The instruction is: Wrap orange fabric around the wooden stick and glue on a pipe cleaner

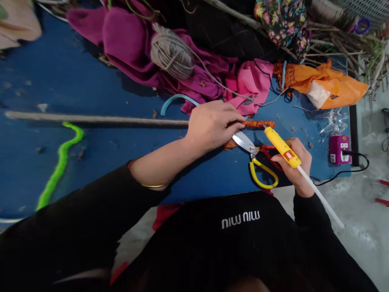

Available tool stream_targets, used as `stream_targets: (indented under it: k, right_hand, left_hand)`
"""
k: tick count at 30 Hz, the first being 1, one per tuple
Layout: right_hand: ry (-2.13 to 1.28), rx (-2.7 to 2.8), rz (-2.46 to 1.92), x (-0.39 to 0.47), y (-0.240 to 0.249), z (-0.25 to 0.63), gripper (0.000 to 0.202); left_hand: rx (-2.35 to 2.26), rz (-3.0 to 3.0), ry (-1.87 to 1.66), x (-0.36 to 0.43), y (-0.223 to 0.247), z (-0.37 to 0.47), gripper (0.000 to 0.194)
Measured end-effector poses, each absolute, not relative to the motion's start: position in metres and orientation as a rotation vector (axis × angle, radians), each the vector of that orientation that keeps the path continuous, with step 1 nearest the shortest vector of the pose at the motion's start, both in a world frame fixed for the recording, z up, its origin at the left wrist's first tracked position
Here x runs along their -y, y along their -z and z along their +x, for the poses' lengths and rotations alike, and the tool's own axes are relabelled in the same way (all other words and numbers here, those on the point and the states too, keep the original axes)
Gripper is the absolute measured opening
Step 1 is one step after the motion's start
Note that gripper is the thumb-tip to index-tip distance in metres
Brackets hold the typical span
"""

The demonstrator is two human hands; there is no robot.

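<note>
My left hand (209,123) is closed around a long stick (121,120) lying across the blue table. Orange patterned fabric (258,123) covers the stick's right end, past my fingers. In my right hand (296,160) is a yellow glue gun (281,146), its nozzle at the orange-covered end; whether it touches cannot be told. A white glue stick (322,198) sticks out of the gun's back. Between my hands lie scissors (264,172) with red and yellow handles, the blades partly under my left hand. A light blue strip (176,99) curves behind that hand.
Grey yarn (172,52) rests on magenta cloth (127,36) at the back. Further right are pink fabric (252,83), an orange bundle (337,87) and a purple power socket (339,150) with a black cord. A green fuzzy strip (62,158) lies left. Dry twigs fill the back right.
</note>
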State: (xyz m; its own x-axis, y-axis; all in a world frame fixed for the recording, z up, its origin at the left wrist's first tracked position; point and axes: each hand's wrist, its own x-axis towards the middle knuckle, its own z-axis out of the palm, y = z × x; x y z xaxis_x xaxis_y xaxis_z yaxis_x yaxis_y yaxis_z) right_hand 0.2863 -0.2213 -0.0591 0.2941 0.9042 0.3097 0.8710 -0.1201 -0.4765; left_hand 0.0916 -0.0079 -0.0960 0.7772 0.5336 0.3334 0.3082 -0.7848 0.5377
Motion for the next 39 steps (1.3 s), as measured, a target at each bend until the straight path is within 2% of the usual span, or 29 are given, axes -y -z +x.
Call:
stream_targets:
  k: [24, 39]
  right_hand:
    - [-0.002, 1.69, -2.144, 0.217, 0.055, 0.278, 0.053]
    - [0.039, 1.684, -2.186, 0.214, 0.053, 0.275, 0.057]
  left_hand:
    - [-0.715, 2.424, -0.657, 0.012, 0.095, 0.09, 0.021]
    - [-0.698, 2.439, -0.648, 0.013, 0.091, 0.09, 0.025]
